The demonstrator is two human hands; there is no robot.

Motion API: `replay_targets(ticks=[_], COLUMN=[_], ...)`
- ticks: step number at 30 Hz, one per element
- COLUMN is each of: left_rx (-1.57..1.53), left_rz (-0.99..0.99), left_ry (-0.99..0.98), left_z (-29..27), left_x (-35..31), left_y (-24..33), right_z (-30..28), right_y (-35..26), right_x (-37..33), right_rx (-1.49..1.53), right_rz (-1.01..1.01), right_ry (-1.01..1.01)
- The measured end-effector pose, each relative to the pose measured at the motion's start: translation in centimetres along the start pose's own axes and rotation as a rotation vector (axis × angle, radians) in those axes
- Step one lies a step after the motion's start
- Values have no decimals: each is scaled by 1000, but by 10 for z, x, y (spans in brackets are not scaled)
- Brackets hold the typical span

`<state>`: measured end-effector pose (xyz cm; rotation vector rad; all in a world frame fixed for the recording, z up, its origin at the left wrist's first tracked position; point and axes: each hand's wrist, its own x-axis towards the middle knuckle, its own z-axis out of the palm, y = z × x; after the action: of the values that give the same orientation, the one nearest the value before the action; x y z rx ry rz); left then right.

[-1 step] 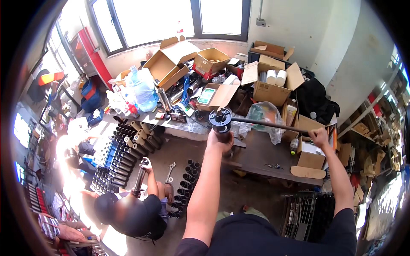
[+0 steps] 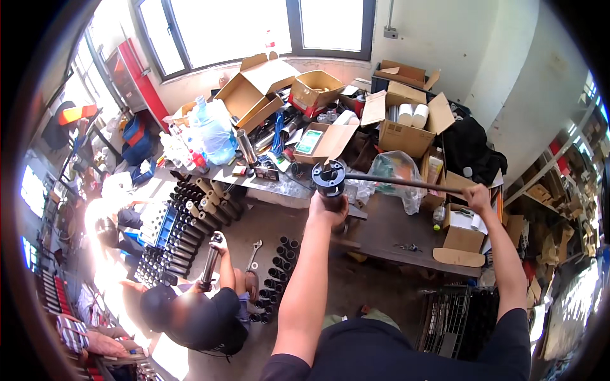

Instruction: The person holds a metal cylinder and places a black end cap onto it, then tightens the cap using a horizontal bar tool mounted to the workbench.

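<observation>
My left hand (image 2: 328,214) is wrapped round the neck below a round dark metal head (image 2: 329,175) with holes and a notched centre. A long dark metal bar (image 2: 400,182) runs rightward from this head. My right hand (image 2: 478,199) is closed in a fist round the bar's far right end. How the bar joins the head cannot be made out. Both arms reach out over the near edge of the workbench (image 2: 387,235). What lies beneath my left hand is partly hidden by the hand and forearm.
Cardboard boxes (image 2: 406,134), a clear plastic bag (image 2: 395,171) and metal parts crowd the bench. At lower left a seated person (image 2: 197,317) holds a metal cylinder (image 2: 208,267). Rows of dark tubes (image 2: 277,273) and a wrench (image 2: 255,254) are on the floor.
My right hand and its end of the bar are very slightly farther from me. My left hand keeps its hold on the neck below the round head.
</observation>
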<state>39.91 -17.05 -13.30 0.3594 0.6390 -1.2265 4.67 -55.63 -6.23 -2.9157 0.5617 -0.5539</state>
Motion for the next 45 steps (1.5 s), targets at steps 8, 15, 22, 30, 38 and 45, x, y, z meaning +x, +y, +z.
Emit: replay_targets(ticks=[8,15,22,30,38,45], left_rx=[-402,-637,-656,-865,-605,230], left_rz=[86,-70,-115,-227,-26,331], left_ry=[314,464,488,668,185,-544], left_z=[28,32,42,42,25,-23], left_x=[-45,-45,-60,-65,-29,-120], left_y=[-13,-8,-10,-7,-20,-120], right_z=[18,43,27,26,86,209], right_y=[-46,-39,-51,-79,34,-79], right_x=[29,18,10,-23,-27,-258], right_rx=[-8,-151,-160,-227,-265,367], right_rz=[314,331,376,437,541,1146], right_ry=[160,320,331,337,245,-208])
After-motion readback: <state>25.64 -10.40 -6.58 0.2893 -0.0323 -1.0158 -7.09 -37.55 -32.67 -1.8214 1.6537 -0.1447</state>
